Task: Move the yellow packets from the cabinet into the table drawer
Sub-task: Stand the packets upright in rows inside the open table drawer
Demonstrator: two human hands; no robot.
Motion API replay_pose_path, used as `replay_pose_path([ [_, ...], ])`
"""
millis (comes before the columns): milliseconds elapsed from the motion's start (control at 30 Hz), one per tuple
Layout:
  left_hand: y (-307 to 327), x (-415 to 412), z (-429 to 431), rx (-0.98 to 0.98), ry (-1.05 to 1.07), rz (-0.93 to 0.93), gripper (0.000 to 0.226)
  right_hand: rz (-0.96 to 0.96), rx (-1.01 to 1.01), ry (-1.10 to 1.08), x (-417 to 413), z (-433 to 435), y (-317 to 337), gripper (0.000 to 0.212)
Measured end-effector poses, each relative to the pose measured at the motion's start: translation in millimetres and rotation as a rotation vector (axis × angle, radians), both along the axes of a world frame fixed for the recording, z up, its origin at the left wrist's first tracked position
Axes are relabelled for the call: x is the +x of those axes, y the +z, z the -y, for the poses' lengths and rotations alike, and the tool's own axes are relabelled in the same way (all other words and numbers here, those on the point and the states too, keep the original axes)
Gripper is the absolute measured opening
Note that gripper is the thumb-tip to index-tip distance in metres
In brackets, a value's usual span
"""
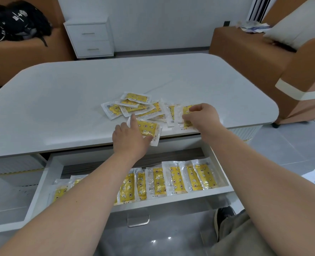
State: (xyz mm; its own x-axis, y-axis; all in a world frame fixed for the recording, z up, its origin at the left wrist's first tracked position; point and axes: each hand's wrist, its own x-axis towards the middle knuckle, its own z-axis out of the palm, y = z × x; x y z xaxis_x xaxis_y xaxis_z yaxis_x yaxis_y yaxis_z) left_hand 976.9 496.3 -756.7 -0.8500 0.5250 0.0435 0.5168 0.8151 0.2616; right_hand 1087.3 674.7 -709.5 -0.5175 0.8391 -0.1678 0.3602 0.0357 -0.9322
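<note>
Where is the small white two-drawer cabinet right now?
In the head view the white two-drawer cabinet stands upper left, against the white wall beyond the white table, just right of the brown sofa bearing a black backpack.

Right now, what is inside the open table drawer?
A row of yellow packets lies in the drawer, some overlapping. The left forearm crosses over the row, so whatever lies beneath it cannot be seen.

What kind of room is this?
Probably a living room or lounge: orange-brown sofas stand around a low white table with an open drawer, and a small white cabinet sits by the wall.
</note>
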Motion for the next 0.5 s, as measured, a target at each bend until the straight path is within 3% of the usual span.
replay_pose_path([
  [167, 7, 7, 0, 0.182, 0.025, -0.065, 0.093, -0.001, -0.045, -0.019, 8, -3, 1, 0.022],
  [300, 13, 11, 2, 0.281, 0.005, -0.121, 0.076, 0.003, -0.088, -0.012, 14, 1, 6, 0.047],
  [400, 17, 12, 3, 0.358, 0.037, -0.034, 0.069, 0.003, -0.084, -0.008, 19, 3, 12, 0.063],
  [500, 18, 11, 3, 0.462, 0.064, 0.078, 0.059, 0.008, -0.101, -0.004, 22, 3, 15, 0.064],
])
